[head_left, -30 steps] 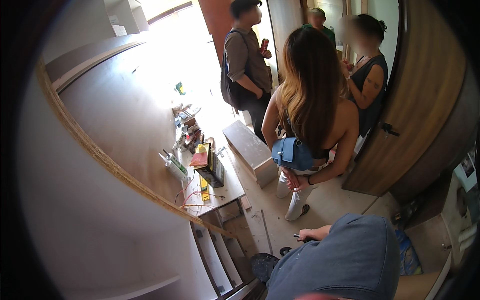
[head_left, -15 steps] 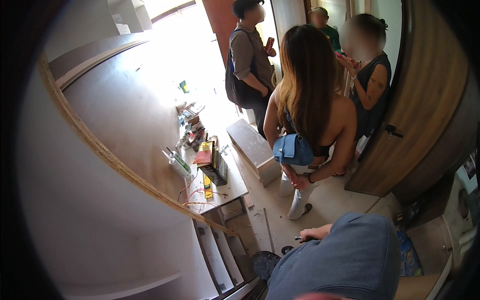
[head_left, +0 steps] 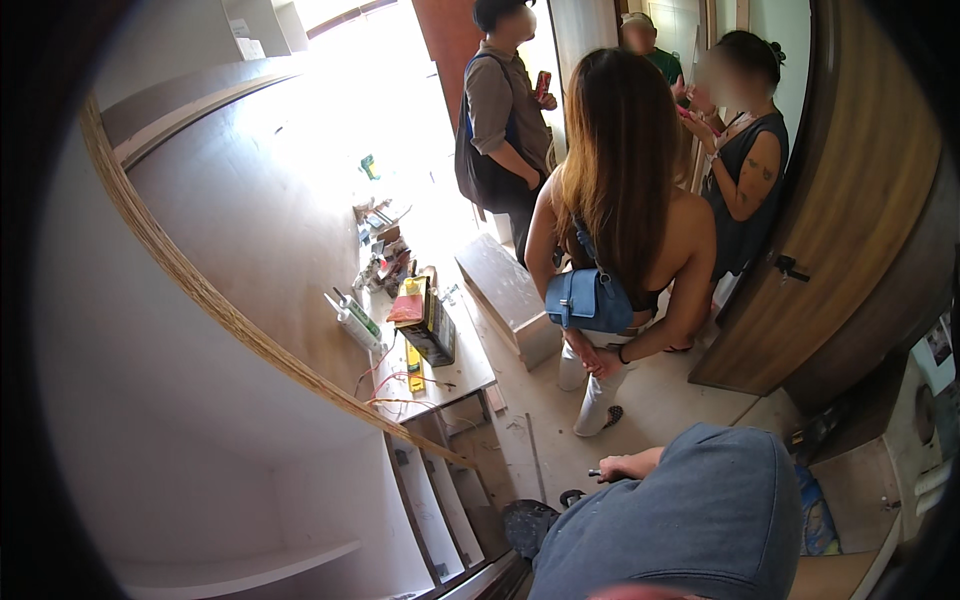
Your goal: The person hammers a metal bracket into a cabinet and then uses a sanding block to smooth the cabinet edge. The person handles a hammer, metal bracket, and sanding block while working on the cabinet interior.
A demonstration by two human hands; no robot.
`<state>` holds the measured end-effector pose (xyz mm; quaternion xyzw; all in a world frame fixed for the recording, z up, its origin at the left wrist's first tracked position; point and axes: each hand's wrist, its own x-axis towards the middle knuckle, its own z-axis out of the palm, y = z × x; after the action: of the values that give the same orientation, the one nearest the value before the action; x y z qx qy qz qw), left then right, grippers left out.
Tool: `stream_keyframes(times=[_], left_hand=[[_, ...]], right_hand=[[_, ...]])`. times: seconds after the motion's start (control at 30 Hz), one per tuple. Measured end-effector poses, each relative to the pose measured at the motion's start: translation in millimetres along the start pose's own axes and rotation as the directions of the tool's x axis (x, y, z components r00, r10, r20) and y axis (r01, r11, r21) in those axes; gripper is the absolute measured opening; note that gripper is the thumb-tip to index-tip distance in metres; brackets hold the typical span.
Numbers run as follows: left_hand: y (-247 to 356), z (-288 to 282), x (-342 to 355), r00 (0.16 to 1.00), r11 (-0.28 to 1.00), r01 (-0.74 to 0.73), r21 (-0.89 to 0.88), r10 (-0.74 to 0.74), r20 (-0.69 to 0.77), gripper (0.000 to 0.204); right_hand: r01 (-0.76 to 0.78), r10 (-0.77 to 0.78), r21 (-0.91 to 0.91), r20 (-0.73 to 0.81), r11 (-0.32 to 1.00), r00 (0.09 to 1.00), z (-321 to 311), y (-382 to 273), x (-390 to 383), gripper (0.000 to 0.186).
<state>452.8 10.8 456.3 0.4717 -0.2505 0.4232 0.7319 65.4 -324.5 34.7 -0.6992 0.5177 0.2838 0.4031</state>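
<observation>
My right hand (head_left: 625, 466) is closed on a small dark tool (head_left: 600, 473) with a metal end, low in the lower middle, partly behind my grey clothing (head_left: 680, 510). My left hand is out of sight. Beyond, a long-haired person (head_left: 620, 170) with a blue bag (head_left: 587, 298) stands facing away, hands behind the back. A white worktop (head_left: 455, 370) to the left holds a metal can (head_left: 428, 330), caulking tubes (head_left: 352, 318), a yellow level (head_left: 414, 365), red wires and jumbled small items.
Three other people (head_left: 495, 120), (head_left: 655, 60), (head_left: 745, 170) stand by the doorways. A brown door (head_left: 820, 270) stands at right, a low box (head_left: 500, 295) on the floor. White cubbies (head_left: 420, 500) and a raw board edge (head_left: 190, 270) bound the left side.
The person at the right has raised hands higher around a pink object, and the person in green now has a hand raised. The others shift slightly; my right hand keeps its hold.
</observation>
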Motion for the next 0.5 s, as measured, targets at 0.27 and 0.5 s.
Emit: stream_keyframes(times=[0.27, 0.5], left_hand=[[-1, 0, 1, 1.0, 1.0, 0.008, -0.025, -0.009, -0.01, 0.052], [5, -2, 0, 0.999, 1.0, -0.012, -0.018, 0.011, -0.037, 0.052]], right_hand=[[-0.019, 0.019, 0.018, 0.001, 1.0, 1.0, -1, 0, 0, 0.055], [0.023, -0.023, -0.022, 0.007, 0.999, 1.0, -1, 7, 14, 0.054]])
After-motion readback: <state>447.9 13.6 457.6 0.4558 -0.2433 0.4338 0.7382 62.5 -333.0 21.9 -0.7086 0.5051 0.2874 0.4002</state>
